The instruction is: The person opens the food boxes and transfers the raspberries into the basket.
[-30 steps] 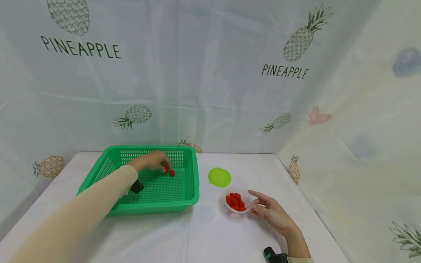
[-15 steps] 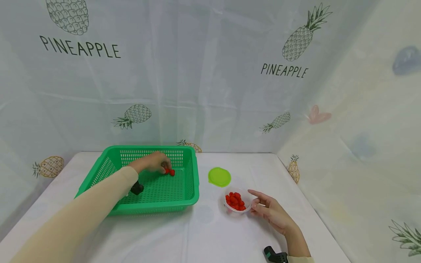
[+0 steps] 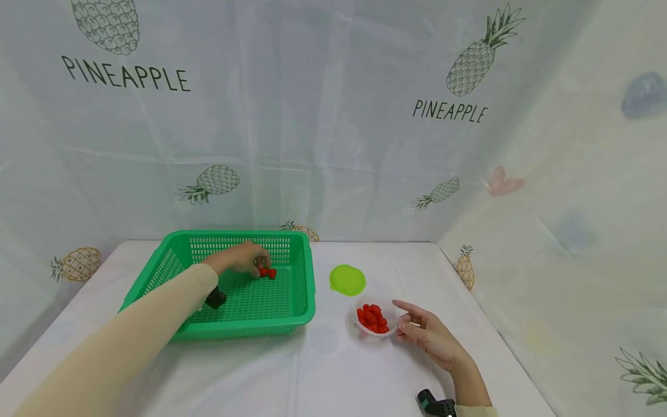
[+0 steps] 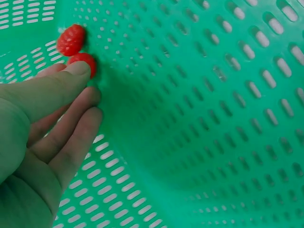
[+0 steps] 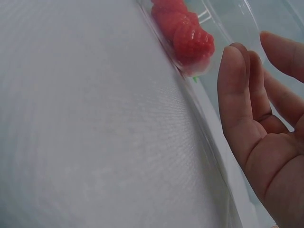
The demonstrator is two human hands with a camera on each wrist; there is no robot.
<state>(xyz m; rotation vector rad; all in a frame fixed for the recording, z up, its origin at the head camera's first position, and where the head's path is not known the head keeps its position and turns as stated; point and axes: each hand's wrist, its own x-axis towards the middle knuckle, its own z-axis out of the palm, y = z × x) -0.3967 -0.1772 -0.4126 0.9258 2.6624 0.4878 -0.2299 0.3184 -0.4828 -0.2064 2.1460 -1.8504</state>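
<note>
My left hand (image 3: 245, 258) reaches into a green slotted basket (image 3: 308, 289). In the left wrist view its thumb tip (image 4: 78, 69) touches a red berry (image 4: 88, 61) lying on the basket floor (image 4: 213, 104), and a second berry (image 4: 71, 40) lies just beyond. The fingers are loosely extended, not curled round the berry. My right hand (image 3: 419, 327) rests on the white table beside a clear bowl (image 3: 392, 331) full of red berries (image 3: 372, 320). Its relaxed fingers (image 5: 237, 71) are close to the bowl wall (image 5: 223, 23) and hold nothing.
A lime-green lid (image 3: 347, 280) lies on the table between basket and bowl. A white cloth (image 3: 323, 370) covers the table. Pineapple-print sheets close off the back and right sides. Black wrist cameras show at my left forearm (image 3: 215, 298) and right wrist (image 3: 435, 404).
My left hand has drawn back slightly, so the nearer berry shows more fully next to the other one. The right hand has not moved.
</note>
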